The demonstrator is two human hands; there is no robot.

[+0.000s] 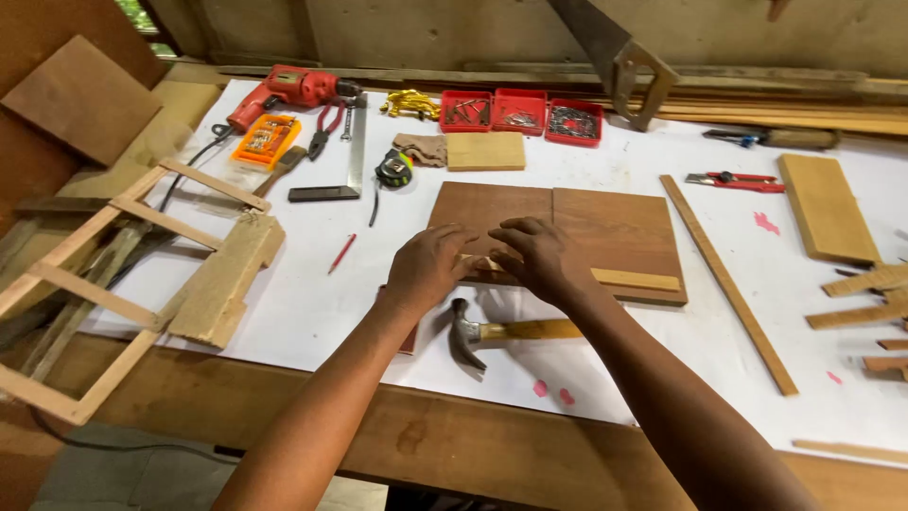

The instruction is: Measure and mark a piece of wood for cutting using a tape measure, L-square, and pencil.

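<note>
My left hand [427, 268] and my right hand [539, 257] meet over the near edge of two brown wooden boards [605, 222] lying side by side on the white-covered bench. Both hands press on a thin pale wooden strip [636, 279] that runs along that edge; their fingers curl over its left end, which is hidden. A claw hammer [501, 333] with a wooden handle lies just in front of my hands, partly under my right forearm.
At the back lie a red electric drill [288, 92], an orange bit case [266, 140], pliers [326, 126], a try square [352, 156], a tape measure [393, 168], three red nail trays [520, 111] and a handsaw [615, 57]. A long thin batten [726, 281], a red utility knife [736, 180], a red pencil [341, 253] and a slatted frame [104, 284] lie around.
</note>
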